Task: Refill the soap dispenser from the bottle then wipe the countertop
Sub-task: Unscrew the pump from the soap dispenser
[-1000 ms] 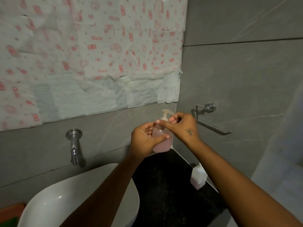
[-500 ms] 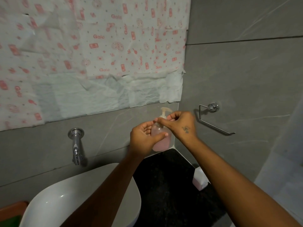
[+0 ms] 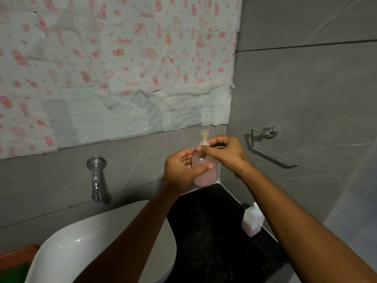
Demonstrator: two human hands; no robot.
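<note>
In the far corner of the dark countertop (image 3: 206, 221), where two grey walls meet, a soap dispenser (image 3: 204, 170) is held upright and appears to be lifted slightly clear of the counter, though its base is partly hidden. It is partly filled with pink liquid. Its body is wrapped by the left hand (image 3: 181, 168), with the thumb laid across the front. The collar under the pump head is pinched by the fingertips (image 3: 201, 148) of the right hand (image 3: 228, 152); the pump head itself rises free above both hands.

The lower part of the countertop is crossed by both forearms, so much of its surface is hidden. Against the right wall, beside the right forearm, a small white bottle (image 3: 252, 220) with pink liquid at its bottom is seen, well apart from the dispenser. A white basin (image 3: 67, 248) is set to the left, under a chrome tap (image 3: 95, 176) fixed to the back wall. A chrome towel ring (image 3: 267, 146) is mounted on the right wall. The mirror area above is covered with printed paper (image 3: 122, 64). An orange and green object (image 3: 14, 264), too blurred to be identified, is cut off at the lower left edge.
</note>
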